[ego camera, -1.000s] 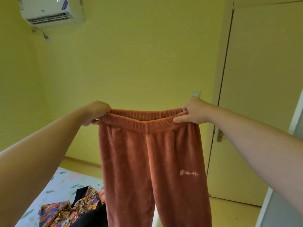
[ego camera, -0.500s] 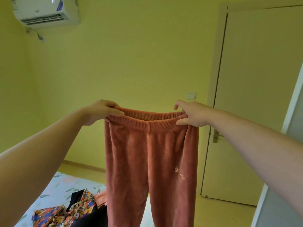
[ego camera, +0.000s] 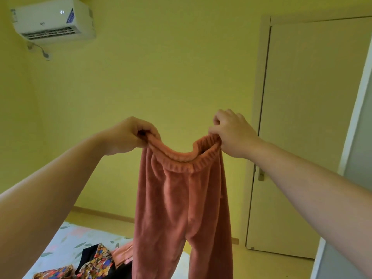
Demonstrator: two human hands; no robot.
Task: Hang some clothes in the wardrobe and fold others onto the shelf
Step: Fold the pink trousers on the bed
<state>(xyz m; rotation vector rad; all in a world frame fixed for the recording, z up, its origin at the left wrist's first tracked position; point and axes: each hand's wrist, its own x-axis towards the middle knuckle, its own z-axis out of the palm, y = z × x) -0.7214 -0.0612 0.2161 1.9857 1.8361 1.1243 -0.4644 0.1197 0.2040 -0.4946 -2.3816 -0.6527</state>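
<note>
both arms are raised out in front, holding a pair of rust-pink fleece trousers (ego camera: 181, 208) in mid-air near the middle of the scene. the left hand (ego camera: 132, 135) is curled around the left end of the elastic waistband (ego camera: 181, 161), with fabric bunched inside the fist. the right hand (ego camera: 233, 133) pinches the right end of the waistband between thumb and bent fingers. the waistband sags in a curve between the two hands. both legs hang down and run out of view at the bottom edge. low on the left, near the person, lies a bed with a pale leaf-print sheet (ego camera: 66, 244). on it rest a multicoloured floral garment (ego camera: 98, 258) with dark fabric beside it, and a pink garment (ego camera: 122, 252) just beside that, partly hidden behind the hanging trousers. the far wall is yellow. a white air conditioner (ego camera: 52, 19) is mounted high at the far left. a closed pale door (ego camera: 314, 137) stands at the far right, with a metal handle (ego camera: 261, 175) at its left edge. a grey panel (ego camera: 358, 137) fills the right edge; what it belongs to cannot be told.
</note>
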